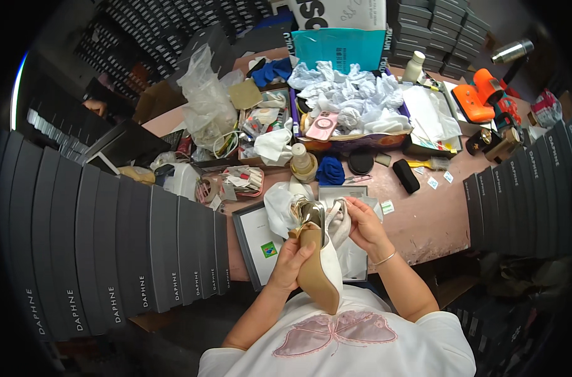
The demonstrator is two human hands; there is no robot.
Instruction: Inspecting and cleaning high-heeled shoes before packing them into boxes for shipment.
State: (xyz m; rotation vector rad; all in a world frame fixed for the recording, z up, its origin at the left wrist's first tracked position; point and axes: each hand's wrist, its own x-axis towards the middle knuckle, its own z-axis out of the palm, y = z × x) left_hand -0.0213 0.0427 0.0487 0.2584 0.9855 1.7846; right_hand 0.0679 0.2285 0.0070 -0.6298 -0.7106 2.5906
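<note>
My left hand (291, 262) is closed round a white heeled shoe (332, 267), gripping it near the shiny gold-coloured heel. The shoe is tilted, its tan sole toward me and its toe pointing at my shirt. Just right of the heel, the fingers of my right hand (363, 223) pinch a white strap (338, 207) that looks joined to the shoe; soft white material hangs below it. Beneath both hands an open grey shoebox (248, 242) lies on the table, its parts showing either side of the shoe. White tissue paper (278, 206) bunches behind the heel.
Stacks of dark shoeboxes (125, 245) wall in the left, with more boxes (512, 195) at right. Behind stands a carton of crumpled white paper (348, 94) with a pink phone (322, 125). A bottle (303, 163), blue cloth (330, 171) and black case (406, 176) sit nearer.
</note>
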